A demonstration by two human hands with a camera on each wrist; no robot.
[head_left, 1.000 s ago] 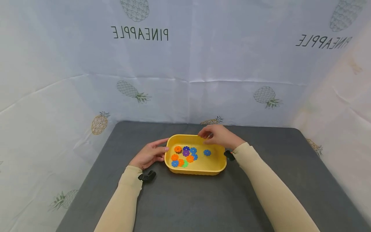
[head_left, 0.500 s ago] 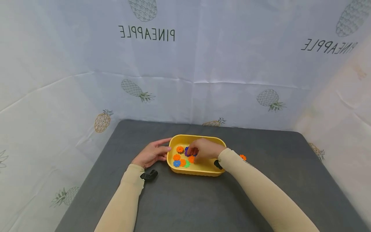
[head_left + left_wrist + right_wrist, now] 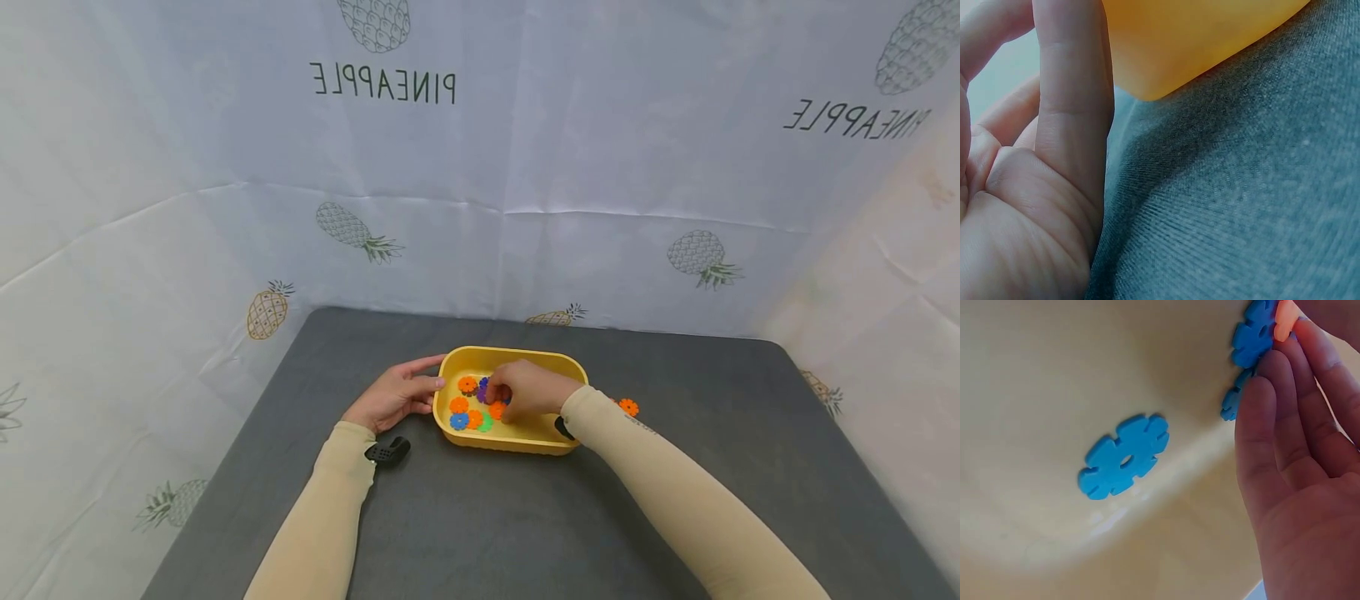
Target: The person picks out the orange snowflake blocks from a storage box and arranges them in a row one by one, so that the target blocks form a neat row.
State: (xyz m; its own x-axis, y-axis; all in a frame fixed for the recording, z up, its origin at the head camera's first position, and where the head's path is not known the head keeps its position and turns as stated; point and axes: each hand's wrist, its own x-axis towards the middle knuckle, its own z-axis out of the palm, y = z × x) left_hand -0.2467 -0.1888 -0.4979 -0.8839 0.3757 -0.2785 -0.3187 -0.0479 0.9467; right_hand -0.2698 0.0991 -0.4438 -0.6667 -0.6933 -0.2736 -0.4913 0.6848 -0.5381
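Observation:
A yellow tray (image 3: 457, 438) holds notched plastic discs, several of them orange (image 3: 459, 405), with blue (image 3: 459, 421), green (image 3: 485, 422) and purple ones. My left hand (image 3: 393, 397) grips the tray's left end, its thumb at the rim and its fingers along the outside wall. Inside the tray my right hand (image 3: 534, 388) reaches down over the discs. Its thumb and fingertips stand apart, touching or close to the blue disc (image 3: 1249, 344) and an orange one (image 3: 1284, 322). A separate blue disc (image 3: 1100, 464) lies flat under the right wrist; that wrist hides it in the head view.
An orange disc (image 3: 628, 407) lies on the dark grey table (image 3: 480, 517) right of the tray, with a second piece partly hidden by the right sleeve (image 3: 660, 467). White cloth with pineapple prints (image 3: 480, 167) hangs behind the table and at both sides.
My right hand has moved from above the tray's back right rim down and left into the discs, staying there over the last half second. The left hand keeps its place on the tray.

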